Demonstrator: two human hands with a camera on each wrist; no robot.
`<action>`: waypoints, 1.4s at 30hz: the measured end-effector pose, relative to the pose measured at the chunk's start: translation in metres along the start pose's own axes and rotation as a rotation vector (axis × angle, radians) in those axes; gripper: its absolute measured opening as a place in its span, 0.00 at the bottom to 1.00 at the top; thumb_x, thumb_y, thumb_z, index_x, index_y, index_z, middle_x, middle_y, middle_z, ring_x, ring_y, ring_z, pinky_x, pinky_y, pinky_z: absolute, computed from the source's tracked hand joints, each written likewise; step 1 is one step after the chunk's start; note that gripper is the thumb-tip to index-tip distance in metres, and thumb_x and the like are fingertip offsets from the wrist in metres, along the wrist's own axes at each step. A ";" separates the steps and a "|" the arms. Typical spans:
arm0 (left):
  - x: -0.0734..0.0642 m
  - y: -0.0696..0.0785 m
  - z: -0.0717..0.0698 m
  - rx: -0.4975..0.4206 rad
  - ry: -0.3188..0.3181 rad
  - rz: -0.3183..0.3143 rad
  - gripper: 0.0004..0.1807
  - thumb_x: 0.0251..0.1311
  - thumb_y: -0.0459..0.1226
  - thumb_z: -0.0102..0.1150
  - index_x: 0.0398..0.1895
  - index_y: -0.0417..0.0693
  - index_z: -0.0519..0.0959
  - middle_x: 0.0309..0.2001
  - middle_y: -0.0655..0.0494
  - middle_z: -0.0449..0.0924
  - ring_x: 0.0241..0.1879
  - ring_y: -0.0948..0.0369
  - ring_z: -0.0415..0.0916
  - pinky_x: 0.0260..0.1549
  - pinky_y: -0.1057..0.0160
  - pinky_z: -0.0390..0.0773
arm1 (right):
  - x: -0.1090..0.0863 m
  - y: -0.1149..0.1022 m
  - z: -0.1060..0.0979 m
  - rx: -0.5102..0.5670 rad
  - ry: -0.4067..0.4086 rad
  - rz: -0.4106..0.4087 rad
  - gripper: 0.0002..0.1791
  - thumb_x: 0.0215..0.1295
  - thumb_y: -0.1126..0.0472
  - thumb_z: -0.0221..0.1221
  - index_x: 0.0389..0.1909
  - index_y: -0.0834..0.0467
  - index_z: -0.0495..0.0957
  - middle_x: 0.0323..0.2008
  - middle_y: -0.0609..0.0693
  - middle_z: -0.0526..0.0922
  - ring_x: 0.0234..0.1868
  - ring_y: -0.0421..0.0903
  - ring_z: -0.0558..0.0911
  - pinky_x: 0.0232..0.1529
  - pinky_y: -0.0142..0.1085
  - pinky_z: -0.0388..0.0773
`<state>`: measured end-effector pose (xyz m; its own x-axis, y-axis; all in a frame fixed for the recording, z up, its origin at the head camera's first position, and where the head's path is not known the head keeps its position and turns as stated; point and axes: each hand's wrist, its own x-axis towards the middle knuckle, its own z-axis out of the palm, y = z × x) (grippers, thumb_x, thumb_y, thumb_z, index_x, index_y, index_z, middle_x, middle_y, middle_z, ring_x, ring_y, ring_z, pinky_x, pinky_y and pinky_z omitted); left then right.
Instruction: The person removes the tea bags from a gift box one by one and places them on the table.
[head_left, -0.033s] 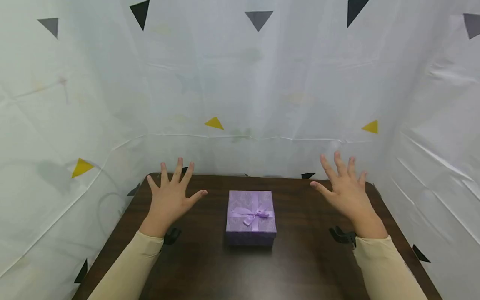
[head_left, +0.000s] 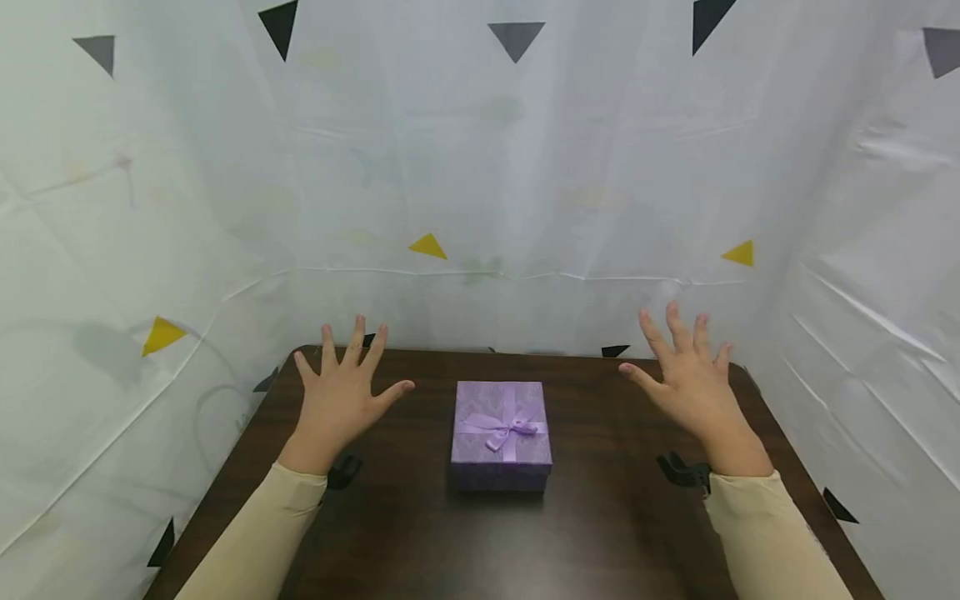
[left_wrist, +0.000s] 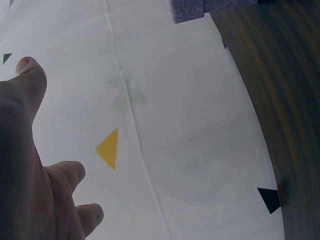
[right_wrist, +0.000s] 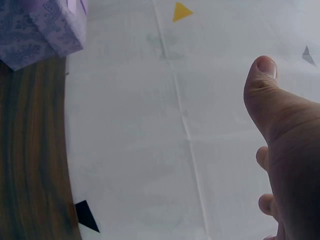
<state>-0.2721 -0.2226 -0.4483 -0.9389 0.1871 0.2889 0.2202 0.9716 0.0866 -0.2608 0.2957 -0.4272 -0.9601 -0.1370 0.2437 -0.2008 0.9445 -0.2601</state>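
Note:
A purple gift box with a lilac ribbon bow on its lid sits on the dark wooden table, between the two hands. To its left, my left hand is held up with fingers spread, apart from the box and holding nothing. On the other side my right hand is spread the same way, also touching nothing. In the left wrist view only the lower edge of the box shows at the top. A patterned corner of the box fills the upper left of the right wrist view.
The brown table has rounded far corners. White sheeting with black, grey and yellow triangles hangs behind it and along both sides. Black straps with a curved piece are at the wrists, by the cream sleeves.

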 end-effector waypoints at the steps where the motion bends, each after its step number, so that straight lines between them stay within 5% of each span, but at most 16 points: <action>1: 0.000 0.000 0.000 -0.002 0.000 0.001 0.58 0.64 0.84 0.36 0.91 0.73 0.38 0.92 0.52 0.33 0.86 0.26 0.31 0.69 0.09 0.34 | -0.001 0.000 0.001 0.001 -0.002 0.001 0.53 0.77 0.23 0.50 0.91 0.38 0.37 0.90 0.60 0.31 0.85 0.76 0.24 0.70 0.88 0.26; 24: -0.005 0.009 0.005 -0.056 0.001 -0.002 0.57 0.67 0.80 0.45 0.92 0.68 0.43 0.92 0.49 0.34 0.86 0.26 0.33 0.70 0.09 0.37 | -0.007 -0.014 0.023 0.096 -0.022 0.012 0.53 0.79 0.25 0.50 0.91 0.40 0.36 0.90 0.61 0.33 0.86 0.76 0.27 0.74 0.83 0.26; 34: -0.018 0.021 0.021 -0.157 -0.054 -0.003 0.57 0.67 0.81 0.45 0.91 0.74 0.39 0.92 0.51 0.36 0.88 0.31 0.33 0.74 0.14 0.39 | -0.017 -0.032 0.052 0.227 -0.044 -0.005 0.51 0.80 0.28 0.52 0.91 0.41 0.40 0.89 0.66 0.44 0.87 0.76 0.39 0.80 0.78 0.39; 42: -0.025 0.035 0.031 -0.255 -0.063 0.029 0.57 0.69 0.75 0.53 0.92 0.67 0.43 0.91 0.45 0.41 0.88 0.33 0.40 0.79 0.21 0.48 | -0.021 -0.054 0.069 0.357 -0.087 -0.007 0.48 0.82 0.32 0.54 0.91 0.34 0.38 0.90 0.61 0.46 0.89 0.71 0.42 0.78 0.78 0.49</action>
<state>-0.2488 -0.1886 -0.4824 -0.9441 0.2310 0.2352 0.2996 0.8990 0.3194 -0.2433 0.2270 -0.4827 -0.9684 -0.1823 0.1703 -0.2477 0.7821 -0.5718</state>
